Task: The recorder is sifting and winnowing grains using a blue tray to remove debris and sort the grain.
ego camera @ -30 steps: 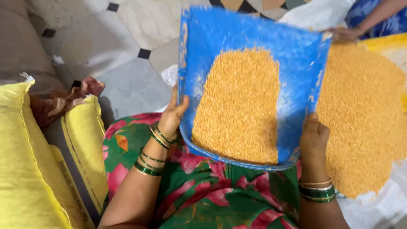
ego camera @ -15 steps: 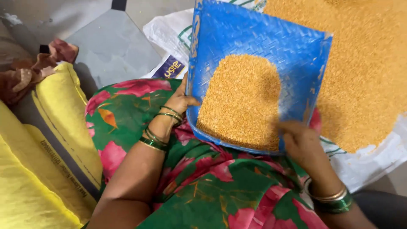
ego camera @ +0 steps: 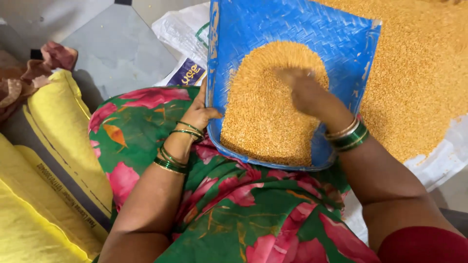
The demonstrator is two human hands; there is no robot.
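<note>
A blue woven winnowing tray (ego camera: 287, 24) rests on my lap, tilted, with a heap of yellow split lentils (ego camera: 258, 117) in it. My left hand (ego camera: 199, 113) grips the tray's left edge, thumb over the rim. My right hand (ego camera: 301, 90) lies blurred on top of the lentils inside the tray, fingers spread among the grains. Both wrists carry green and gold bangles. I sit in a green cloth with pink flowers (ego camera: 234, 209).
A large pile of the same yellow lentils (ego camera: 419, 73) lies on a white plastic sack (ego camera: 438, 168) at the right. Yellow sacks (ego camera: 58, 146) lie at the left, with a crumpled brown cloth (ego camera: 53, 56) behind them. Grey tiled floor (ego camera: 117, 48) shows at the top left.
The tray has come down onto my lap. My right hand left the tray's right edge and moved onto the lentils inside it. The left hand keeps its grip.
</note>
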